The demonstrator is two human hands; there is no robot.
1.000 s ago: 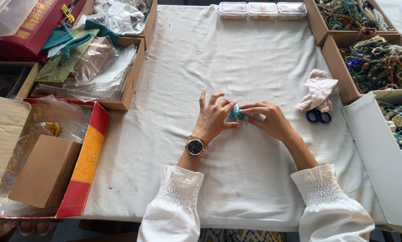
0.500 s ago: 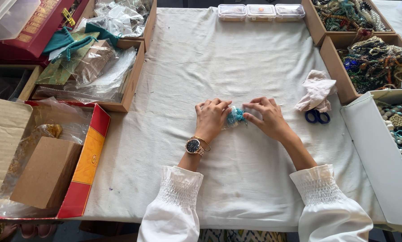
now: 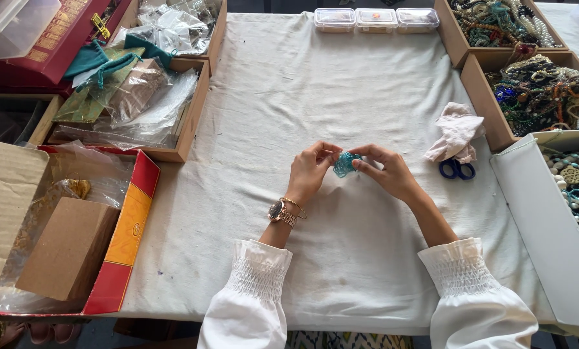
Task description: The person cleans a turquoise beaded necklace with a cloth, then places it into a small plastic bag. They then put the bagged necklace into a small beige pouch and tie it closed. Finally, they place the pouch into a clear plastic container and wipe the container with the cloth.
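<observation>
I see my left hand (image 3: 310, 169) and right hand (image 3: 387, 171) both pinched closed on 1 small teal beaded bundle (image 3: 345, 164) just above the white cloth (image 3: 315, 103), and I judge it light, limp and slippery, best gripped at its 2 ends

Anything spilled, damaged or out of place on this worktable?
Nothing looks spilled or broken. Both the left hand and the right hand pinch a small teal beaded piece over the white cloth. The one untidy spot: a crumpled cloth lies partly over the blue-handled scissors, hiding the blades.
</observation>
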